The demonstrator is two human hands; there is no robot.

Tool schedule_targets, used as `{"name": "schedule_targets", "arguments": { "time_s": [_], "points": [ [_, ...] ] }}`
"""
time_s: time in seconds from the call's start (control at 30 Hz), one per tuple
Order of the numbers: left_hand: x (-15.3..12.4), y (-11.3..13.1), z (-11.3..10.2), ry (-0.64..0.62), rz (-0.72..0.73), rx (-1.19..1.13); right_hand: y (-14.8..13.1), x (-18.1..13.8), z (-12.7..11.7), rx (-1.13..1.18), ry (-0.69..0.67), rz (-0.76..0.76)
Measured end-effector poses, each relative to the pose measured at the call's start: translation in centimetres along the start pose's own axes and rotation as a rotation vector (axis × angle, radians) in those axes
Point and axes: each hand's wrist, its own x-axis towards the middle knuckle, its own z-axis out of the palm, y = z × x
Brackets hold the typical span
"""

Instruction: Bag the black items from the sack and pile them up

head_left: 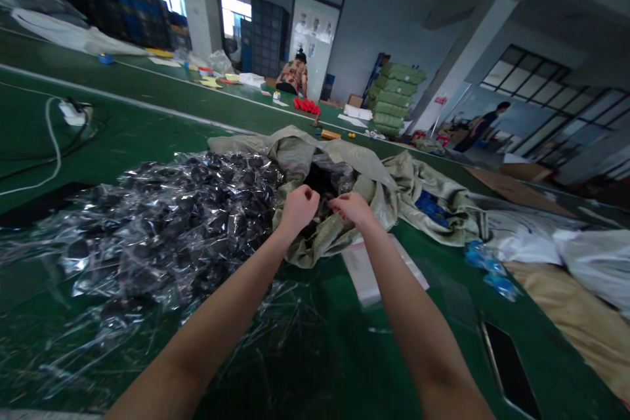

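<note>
Both my hands are over the mouth of a grey-green woven sack (329,251), which lies open with dark contents inside. My left hand (300,209) is closed, thumb against curled fingers, at the left of the opening. Beside it, a short gap apart, my right hand (350,205) has its fingers pinched together. Whatever either hand grips is too small or hidden to make out. Left of the sack spreads a big heap of dark rounded items in clear plastic wrappers (197,216). Under my right forearm lies a stack of clear flat plastic bags (361,272).
A phone (509,367) lies at the front right of the green table (325,354). Another woven sack (433,193) holding something blue is to the right. A power strip (73,113) with cables sits left. Across the table is a person (293,75); another person (480,128) stands far right.
</note>
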Motion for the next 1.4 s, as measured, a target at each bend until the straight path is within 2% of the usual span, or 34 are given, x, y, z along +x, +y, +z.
{"name": "schedule_targets", "arguments": {
  "time_s": [0.1, 0.17, 0.33, 0.53, 0.87, 1.03, 1.13, 1.2, 1.27, 1.33, 1.4],
  "points": [
    [1.2, -0.4, 0.8, -0.140, -0.050, 0.096, -0.4, 0.9, -0.3, -0.210, 0.099, -0.157],
    [2.2, -0.5, 1.3, -0.174, -0.065, 0.122, -0.7, 1.4, -0.6, -0.316, 0.137, -0.214],
    [3.3, -0.6, 2.1, -0.074, -0.062, 0.069, -1.0, 2.1, -1.8, -0.359, 0.156, -0.232],
    [2.6, -0.9, 2.7, -0.018, -0.023, 0.013, -0.9, 2.2, -2.1, -0.339, 0.104, -0.233],
    [2.1, -1.0, 2.2, -0.066, -0.035, -0.001, -0.4, 1.9, -1.5, -0.295, 0.109, -0.258],
    [-0.2, -1.7, 1.2, -0.193, -0.026, 0.201, -0.2, 1.2, -0.3, -0.182, -0.047, -0.236],
    [-0.9, -2.2, 0.3, -0.149, 0.032, 0.271, -0.3, 0.9, 0.0, -0.195, -0.137, -0.329],
    [-0.8, -2.5, -0.2, -0.173, 0.157, 0.205, -0.4, 1.1, 0.0, -0.190, -0.181, -0.355],
    [-0.2, -2.7, -0.7, -0.268, 0.259, 0.108, -0.2, 1.4, -0.2, -0.142, -0.229, -0.344],
    [0.4, -2.9, -1.0, -0.347, 0.283, 0.039, 0.1, 1.9, -0.4, -0.063, -0.290, -0.317],
    [0.8, -2.9, -1.2, -0.361, 0.251, 0.012, 0.7, 2.2, -0.6, 0.022, -0.323, -0.274]
  ]
}}
